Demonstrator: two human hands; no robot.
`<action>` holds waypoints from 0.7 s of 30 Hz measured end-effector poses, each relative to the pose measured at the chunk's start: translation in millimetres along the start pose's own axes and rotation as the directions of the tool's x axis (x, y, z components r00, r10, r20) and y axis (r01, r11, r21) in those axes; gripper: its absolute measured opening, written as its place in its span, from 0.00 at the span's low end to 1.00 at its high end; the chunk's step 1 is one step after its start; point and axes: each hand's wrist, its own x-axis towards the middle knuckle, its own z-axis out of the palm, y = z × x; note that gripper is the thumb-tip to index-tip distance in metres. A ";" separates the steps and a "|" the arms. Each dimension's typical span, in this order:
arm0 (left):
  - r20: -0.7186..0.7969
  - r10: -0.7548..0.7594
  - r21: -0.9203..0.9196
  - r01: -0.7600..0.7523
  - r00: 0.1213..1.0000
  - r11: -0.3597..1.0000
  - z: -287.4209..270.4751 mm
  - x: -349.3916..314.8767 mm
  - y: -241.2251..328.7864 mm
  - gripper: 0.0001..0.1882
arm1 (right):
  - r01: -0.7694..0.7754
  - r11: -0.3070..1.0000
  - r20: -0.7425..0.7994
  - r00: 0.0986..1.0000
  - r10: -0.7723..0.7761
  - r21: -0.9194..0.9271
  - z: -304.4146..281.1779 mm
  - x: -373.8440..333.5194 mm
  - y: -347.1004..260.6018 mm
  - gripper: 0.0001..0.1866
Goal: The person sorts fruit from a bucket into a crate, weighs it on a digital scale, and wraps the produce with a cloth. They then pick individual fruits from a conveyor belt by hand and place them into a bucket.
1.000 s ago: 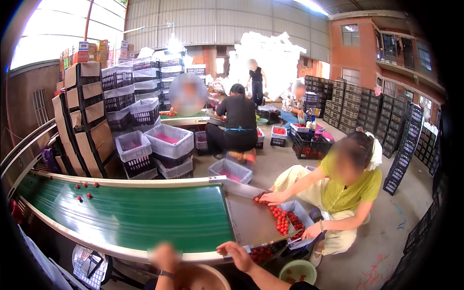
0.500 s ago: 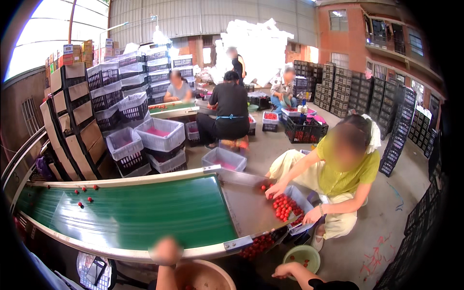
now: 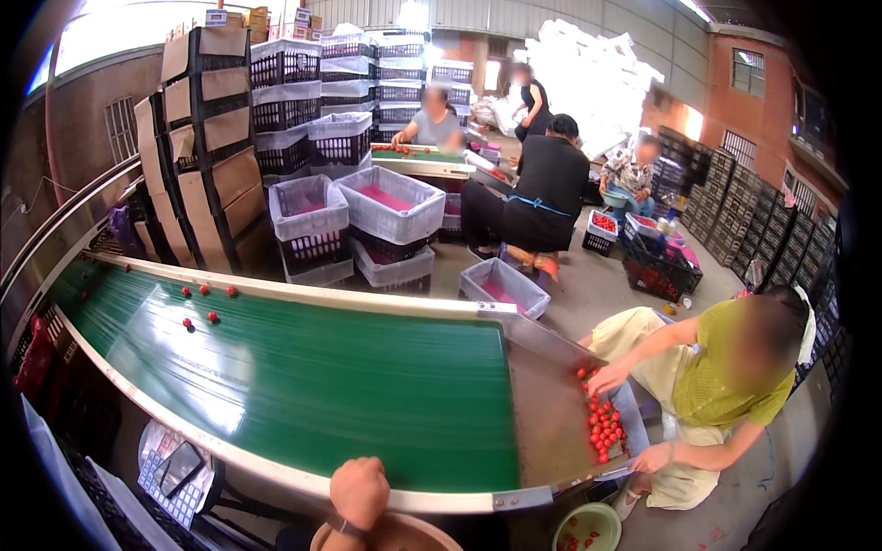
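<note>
My left hand (image 3: 360, 492) is closed in a loose fist at the near pale rail (image 3: 276, 470) of a conveyor with a green belt (image 3: 367, 386). Nothing shows in its fingers. A dark band circles its wrist. Just below it is the rim of a brown tub (image 3: 400, 528), cut off by the lower edge. Several small red cherry tomatoes (image 3: 213, 317) lie toward the belt's far left. More cherry tomatoes (image 3: 604, 427) are heaped at the end of the metal chute (image 3: 551, 404), where a co-worker's hand (image 3: 608, 376) reaches among them. My right hand is out of view.
A green bowl (image 3: 588, 533) with a few red fruits stands under the chute's end. At lower left, a phone (image 3: 179, 470) lies on a stool. Lined crates (image 3: 390, 202) stand stacked beyond the belt. A co-worker in yellow-green (image 3: 735, 367) sits at right; others sit farther back.
The view has swung left and down, so the scene sits farther right and larger. My right hand, earlier beside the green bowl, has left the view. Tomatoes on the belt have shifted slightly.
</note>
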 end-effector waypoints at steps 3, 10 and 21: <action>0.016 -0.023 0.004 0.023 1.000 1.000 -13.9 4.1 15.6 0.06 | 0.006 1.000 -0.024 1.000 -0.007 -0.014 -9.0 11.5 -9.7 0.20; 0.015 0.040 0.017 -0.040 0.999 0.999 -5.7 3.2 2.5 0.05 | 0.088 0.996 -0.065 0.994 -0.089 -0.008 -10.8 18.5 -14.7 0.18; 0.098 -0.110 0.031 0.107 0.989 0.994 -3.2 9.3 1.0 0.08 | 0.163 0.711 -0.067 0.985 -0.161 0.684 -28.3 -43.4 2.1 0.16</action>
